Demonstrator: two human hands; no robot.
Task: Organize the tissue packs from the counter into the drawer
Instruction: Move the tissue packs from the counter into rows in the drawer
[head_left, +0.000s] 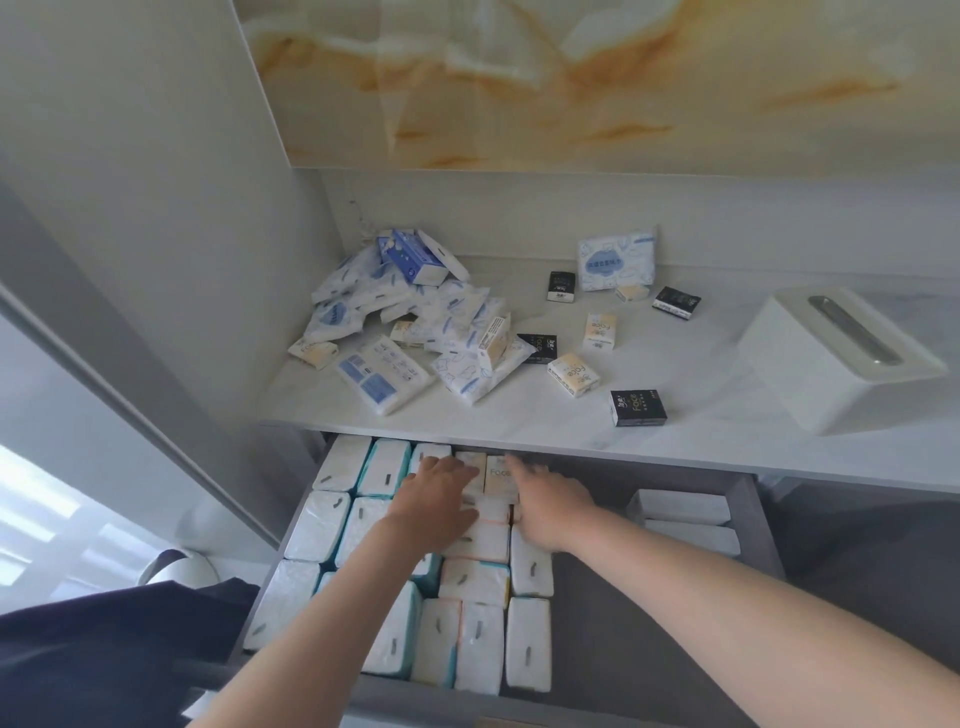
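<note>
The left grip (436, 499) and right grip (550, 512), spread flat and empty, are pressing rows (527, 644) in the half-filled drawer (649, 623); beyond them many tissue packs (415, 312) are waiting on the counter (571, 439).

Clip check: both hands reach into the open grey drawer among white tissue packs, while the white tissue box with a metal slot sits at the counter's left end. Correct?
No: the head view shows the white tissue box with a metal slot at the right end of the pale counter, not the left. The rest holds.
</note>
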